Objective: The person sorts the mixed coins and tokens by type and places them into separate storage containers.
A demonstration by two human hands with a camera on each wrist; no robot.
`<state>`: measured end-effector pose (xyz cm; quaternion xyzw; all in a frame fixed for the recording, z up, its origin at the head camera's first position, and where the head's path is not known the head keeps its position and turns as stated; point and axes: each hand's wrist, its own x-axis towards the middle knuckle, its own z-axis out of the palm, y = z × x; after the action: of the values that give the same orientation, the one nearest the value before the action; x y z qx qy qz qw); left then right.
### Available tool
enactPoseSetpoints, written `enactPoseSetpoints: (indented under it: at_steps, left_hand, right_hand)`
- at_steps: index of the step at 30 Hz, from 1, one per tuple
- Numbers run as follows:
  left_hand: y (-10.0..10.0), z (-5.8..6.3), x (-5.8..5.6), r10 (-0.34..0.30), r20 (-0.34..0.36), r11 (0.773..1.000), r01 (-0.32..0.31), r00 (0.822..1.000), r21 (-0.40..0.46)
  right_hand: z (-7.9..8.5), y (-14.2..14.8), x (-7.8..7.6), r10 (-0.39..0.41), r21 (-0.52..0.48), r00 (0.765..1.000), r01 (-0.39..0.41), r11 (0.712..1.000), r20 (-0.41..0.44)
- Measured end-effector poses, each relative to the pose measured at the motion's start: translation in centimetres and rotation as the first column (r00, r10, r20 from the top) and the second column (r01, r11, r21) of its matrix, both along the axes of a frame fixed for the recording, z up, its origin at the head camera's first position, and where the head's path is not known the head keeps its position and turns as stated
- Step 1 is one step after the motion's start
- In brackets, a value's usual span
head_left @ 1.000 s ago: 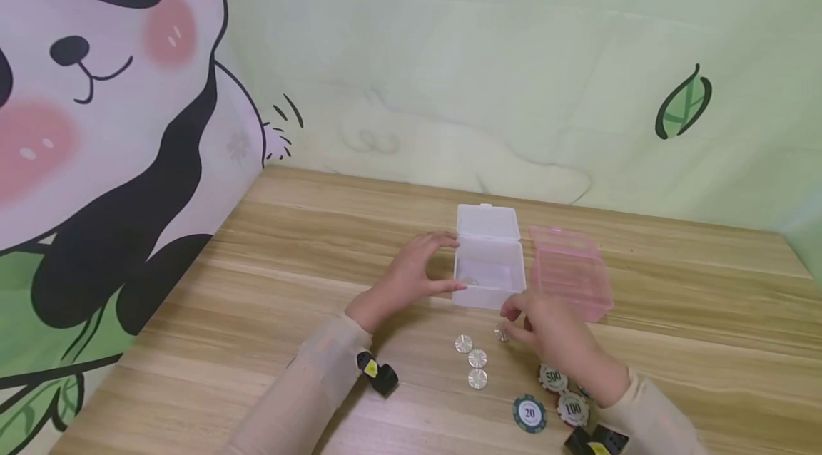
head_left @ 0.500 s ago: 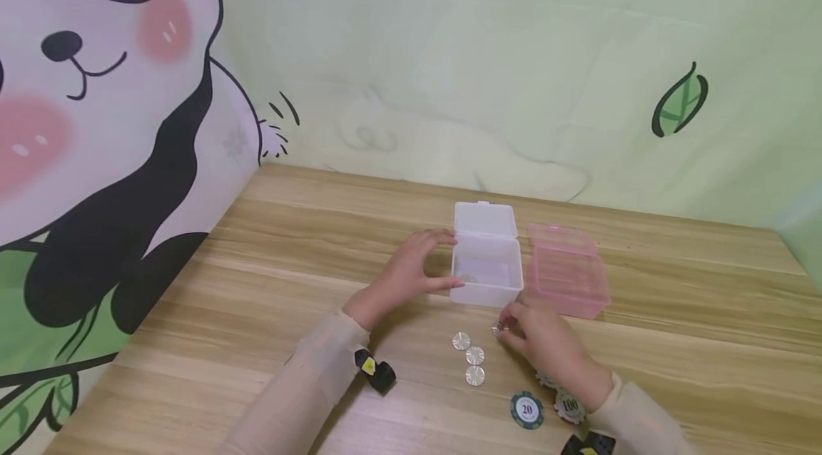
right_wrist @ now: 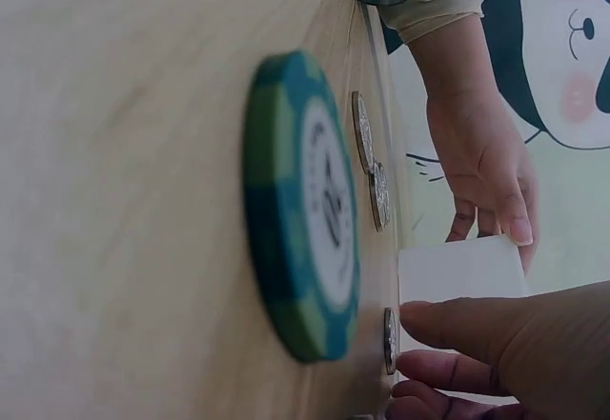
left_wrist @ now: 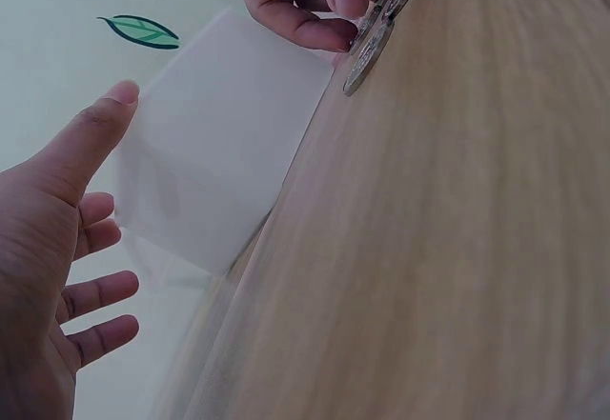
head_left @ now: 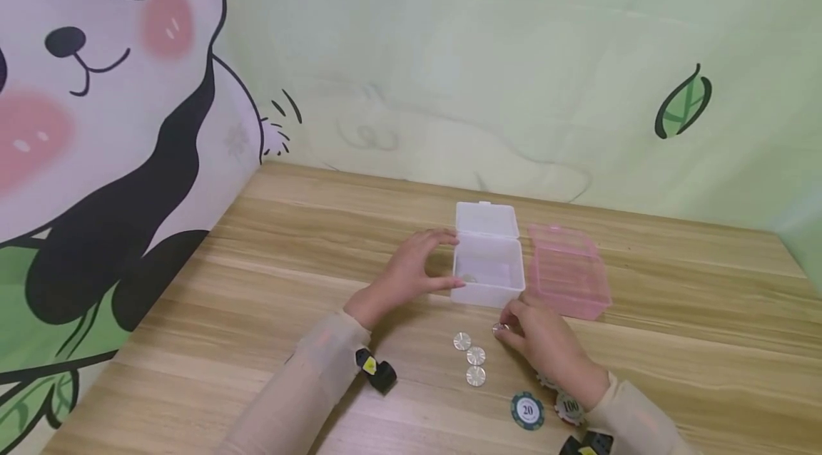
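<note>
My left hand (head_left: pixel 411 266) rests at the left side of an open white plastic box (head_left: pixel 488 296), thumb at its front corner and fingers spread loosely toward the hinge. A round silver coin lies inside the box, near its left side. In front of the box, my right hand (head_left: pixel 552 341) pinches at another silver coin (right_wrist: pixel 390 342) with thumb and fingertips, low at the tabletop. That coin is partly covered by the fingers in the head view. Three more silver coins (head_left: pixel 476 356) lie in a short line to the left of this hand.
An open clear pink box (head_left: pixel 571 284) stands right of the white one. Poker chips lie nearer me: a green chip marked 20 (head_left: pixel 528 411) and, partly under my right wrist, a chip marked 100 (head_left: pixel 569 406). A panda-print cloth (head_left: pixel 411 84) hangs behind the wooden table.
My right thumb and fingertips have closed in around the coin in front of the white box. My left hand has stayed beside the box; the view has shifted slightly.
</note>
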<state>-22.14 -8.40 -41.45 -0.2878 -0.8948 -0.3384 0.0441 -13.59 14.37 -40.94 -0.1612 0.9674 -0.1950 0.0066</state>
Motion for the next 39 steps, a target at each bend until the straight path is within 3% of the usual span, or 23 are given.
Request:
enactPoseSetpoints:
  at_steps: [7, 20, 39]
  left_hand:
    - [0.04, 0.00, 0.00, 0.004, 0.006, 1.000, -0.004, 1.000, 0.002]
    - [0.06, 0.26, -0.02, 0.009, 0.006, 1.000, -0.009, 1.000, 0.008]
    - [0.05, 0.18, 0.10, 0.006, 0.015, 1.000, -0.006, 1.000, 0.016]
  right_hand:
    - [0.15, 0.00, 0.11, 0.010, 0.014, 1.000, -0.010, 1.000, 0.003]
    - [0.51, -0.47, -0.22, -0.030, 0.071, 0.996, 0.024, 0.997, 0.086]
    - [0.60, -0.07, -0.34, -0.039, -0.054, 0.986, 0.048, 0.997, 0.161]
